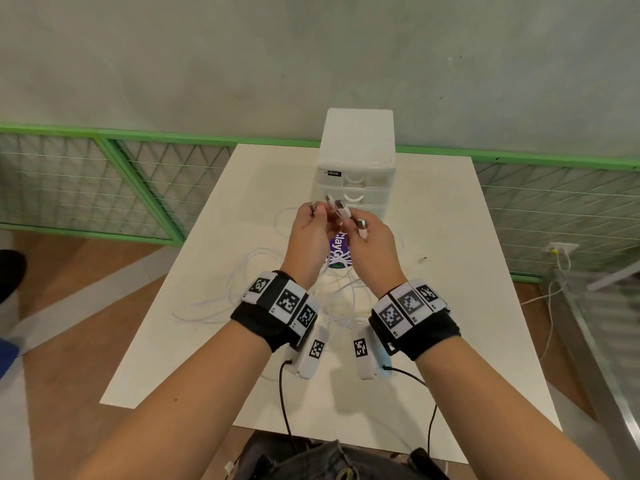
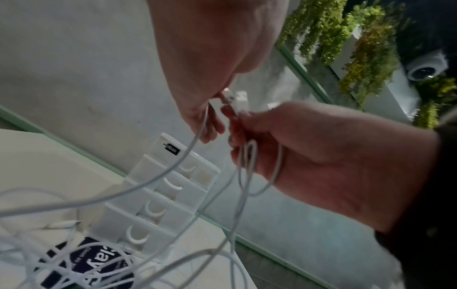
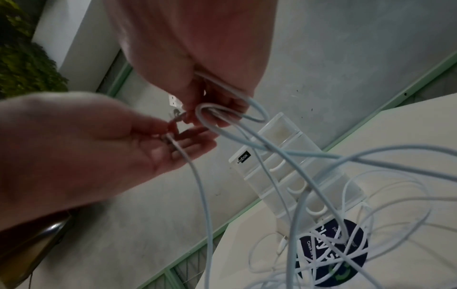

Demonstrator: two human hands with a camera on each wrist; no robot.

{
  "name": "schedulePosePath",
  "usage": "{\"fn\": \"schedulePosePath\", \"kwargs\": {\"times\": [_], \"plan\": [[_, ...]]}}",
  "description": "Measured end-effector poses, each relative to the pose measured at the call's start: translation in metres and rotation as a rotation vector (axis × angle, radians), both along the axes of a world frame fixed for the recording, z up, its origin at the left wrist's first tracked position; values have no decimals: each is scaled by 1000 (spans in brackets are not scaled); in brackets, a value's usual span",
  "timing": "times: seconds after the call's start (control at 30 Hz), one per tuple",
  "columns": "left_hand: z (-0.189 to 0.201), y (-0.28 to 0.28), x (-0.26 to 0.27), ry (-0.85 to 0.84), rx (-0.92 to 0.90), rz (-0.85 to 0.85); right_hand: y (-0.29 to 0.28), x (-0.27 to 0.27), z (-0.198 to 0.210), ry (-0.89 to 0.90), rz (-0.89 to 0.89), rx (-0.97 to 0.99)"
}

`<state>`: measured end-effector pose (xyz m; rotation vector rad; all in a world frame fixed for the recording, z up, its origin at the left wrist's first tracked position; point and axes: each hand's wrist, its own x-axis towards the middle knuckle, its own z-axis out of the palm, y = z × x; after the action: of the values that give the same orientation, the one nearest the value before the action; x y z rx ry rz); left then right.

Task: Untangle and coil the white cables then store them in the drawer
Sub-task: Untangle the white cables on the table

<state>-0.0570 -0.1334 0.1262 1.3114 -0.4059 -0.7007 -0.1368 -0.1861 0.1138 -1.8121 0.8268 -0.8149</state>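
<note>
While both hands hover raised above the table (image 1: 450, 306), I see my left hand (image 1: 306, 237) and right hand (image 1: 372, 247) close together, each pinching plug ends of the white cables (image 1: 242, 289). Their tangled loops trail down onto the table, over a purple disc (image 1: 337, 252), in front of the closed drawer unit (image 1: 356, 161).

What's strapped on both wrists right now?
Each bare forearm wears a black wristband: left wristband, right wristband. White blocks with black-and-white square markers ring each band. A white camera module hangs under each wrist, trailing a thin black cable.
</note>
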Motion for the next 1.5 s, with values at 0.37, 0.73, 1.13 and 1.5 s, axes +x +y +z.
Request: {"fn": "schedulePosePath", "kwargs": {"times": [0.37,0.73,1.13,1.5], "plan": [[9,-4,7,-25,-64,-39,5,16,5,153,105,46],[6,-9,34,-112,-35,62,1,21,8,68,59,146],[6,-7,34,-292,73,-245,-9,27,16,-151,30,189],[42,-19,89,-130,-139,44,-40,0,-28,310,86,-125]]}}
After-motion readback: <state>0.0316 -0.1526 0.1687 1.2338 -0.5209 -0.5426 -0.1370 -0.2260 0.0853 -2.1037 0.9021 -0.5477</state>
